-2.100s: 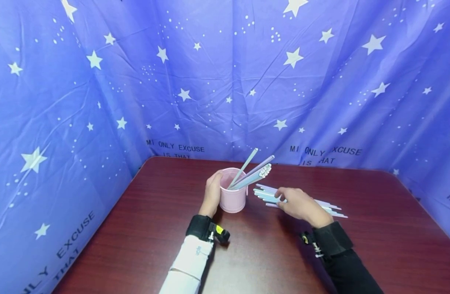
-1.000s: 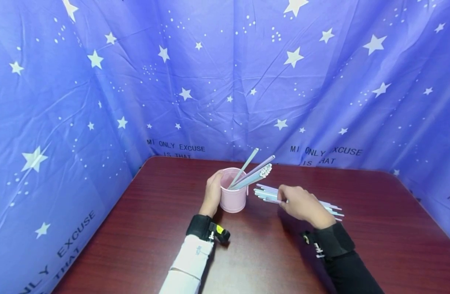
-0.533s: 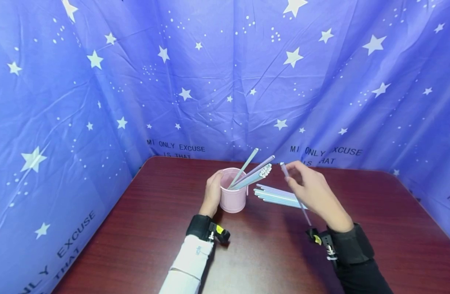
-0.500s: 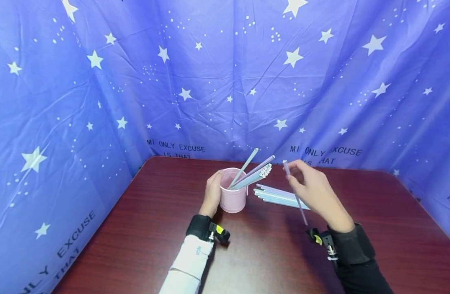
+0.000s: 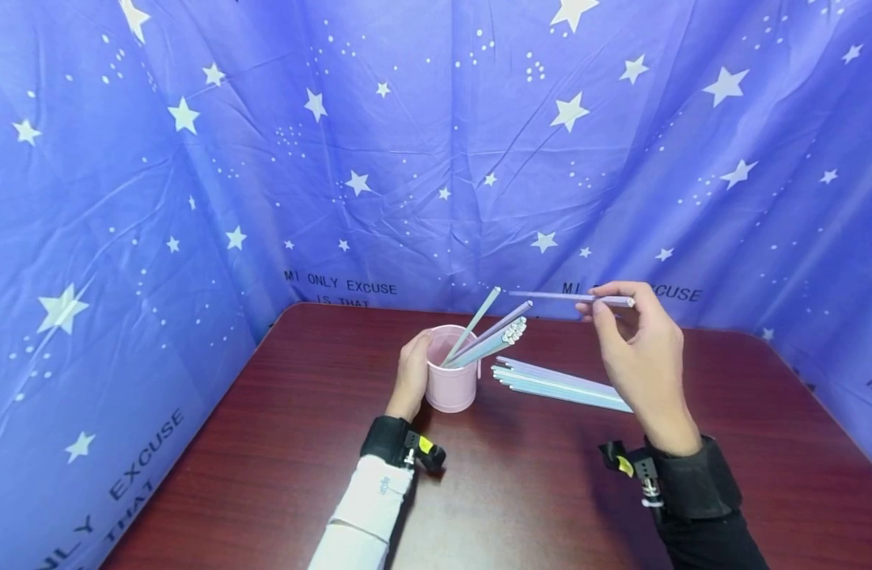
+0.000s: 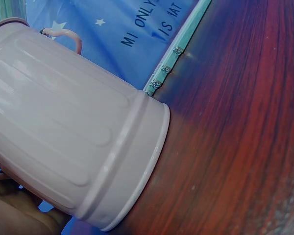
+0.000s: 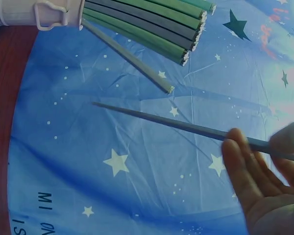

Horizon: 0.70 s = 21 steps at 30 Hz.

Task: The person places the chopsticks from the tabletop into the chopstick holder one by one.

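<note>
My left hand (image 5: 410,377) grips the side of a small pink bucket (image 5: 451,389) that stands on the table. Out of its mouth lean several long thin sticks (image 5: 486,346), green, purple and pale blue, tilted to the right. In the left wrist view the bucket (image 6: 73,112) fills much of the picture. My right hand (image 5: 641,348) pinches one slim purple stick (image 5: 550,295) near its right end, raised above the table. That stick (image 7: 176,124) points toward the bucket side, and its far tip is free in the right wrist view.
A flat row of loose pale blue and purple sticks (image 5: 557,385) lies on the dark red wooden table (image 5: 493,491), right of the bucket. Behind the table hangs a blue curtain (image 5: 407,127) with white stars, which also runs along the left side.
My right hand has picked a purple stick from the loose row, lifted it up and to the right, and swung it from steep to nearly level. The left hand and bucket have stayed put.
</note>
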Tool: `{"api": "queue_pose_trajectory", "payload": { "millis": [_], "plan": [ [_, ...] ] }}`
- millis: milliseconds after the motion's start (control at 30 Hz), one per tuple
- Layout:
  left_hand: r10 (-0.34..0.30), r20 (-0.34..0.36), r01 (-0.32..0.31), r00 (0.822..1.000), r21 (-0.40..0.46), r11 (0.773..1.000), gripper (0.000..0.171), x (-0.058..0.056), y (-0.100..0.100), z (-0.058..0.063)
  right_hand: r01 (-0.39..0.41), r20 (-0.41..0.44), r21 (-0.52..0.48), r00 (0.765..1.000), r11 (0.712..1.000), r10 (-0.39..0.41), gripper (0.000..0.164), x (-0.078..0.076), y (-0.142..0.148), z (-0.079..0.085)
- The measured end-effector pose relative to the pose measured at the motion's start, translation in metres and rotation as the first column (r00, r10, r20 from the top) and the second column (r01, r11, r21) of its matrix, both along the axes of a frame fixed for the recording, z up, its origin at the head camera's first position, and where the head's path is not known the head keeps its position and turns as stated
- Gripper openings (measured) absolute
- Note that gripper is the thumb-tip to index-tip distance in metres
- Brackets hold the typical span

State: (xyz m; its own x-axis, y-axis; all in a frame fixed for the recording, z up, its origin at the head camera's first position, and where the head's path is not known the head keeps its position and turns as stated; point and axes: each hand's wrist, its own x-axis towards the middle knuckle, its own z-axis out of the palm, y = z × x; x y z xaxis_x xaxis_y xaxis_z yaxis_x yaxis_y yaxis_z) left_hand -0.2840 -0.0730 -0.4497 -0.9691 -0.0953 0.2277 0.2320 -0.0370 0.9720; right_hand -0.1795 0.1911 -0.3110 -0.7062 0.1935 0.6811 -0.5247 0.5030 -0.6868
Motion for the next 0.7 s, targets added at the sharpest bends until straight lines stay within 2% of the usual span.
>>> {"api": "queue_pose_trajectory", "payload": {
  "millis": [100,200,300,500,700],
  "plan": [
    [-0.004,0.0,0.004,1.0,0.01,1.0,0.041,0.0,0.0,0.0,-0.075,-0.088,-0.062,0.994,0.995,0.069,0.019,0.001,-0.003,0.002],
    [-0.007,-0.002,0.007,1.0,0.012,1.0,0.041,-0.001,0.0,0.0,-0.166,-0.176,-0.096,0.973,0.981,0.147,0.02,0.002,-0.006,0.002],
    [-0.003,0.001,0.003,1.0,0.008,1.0,0.041,-0.001,0.0,-0.001,-0.235,-0.217,-0.113,0.954,0.966,0.207,0.02,0.002,-0.008,0.001],
    [-0.005,0.011,0.005,1.0,0.009,1.0,0.041,0.0,0.0,-0.001,-0.264,-0.18,-0.052,0.951,0.963,0.251,0.02,0.001,-0.018,-0.006],
    [0.003,0.013,-0.003,1.0,0.0,1.0,0.041,0.0,0.0,-0.001,-0.295,-0.081,-0.026,0.953,0.955,0.292,0.019,-0.003,-0.03,-0.017]
  ]
}}
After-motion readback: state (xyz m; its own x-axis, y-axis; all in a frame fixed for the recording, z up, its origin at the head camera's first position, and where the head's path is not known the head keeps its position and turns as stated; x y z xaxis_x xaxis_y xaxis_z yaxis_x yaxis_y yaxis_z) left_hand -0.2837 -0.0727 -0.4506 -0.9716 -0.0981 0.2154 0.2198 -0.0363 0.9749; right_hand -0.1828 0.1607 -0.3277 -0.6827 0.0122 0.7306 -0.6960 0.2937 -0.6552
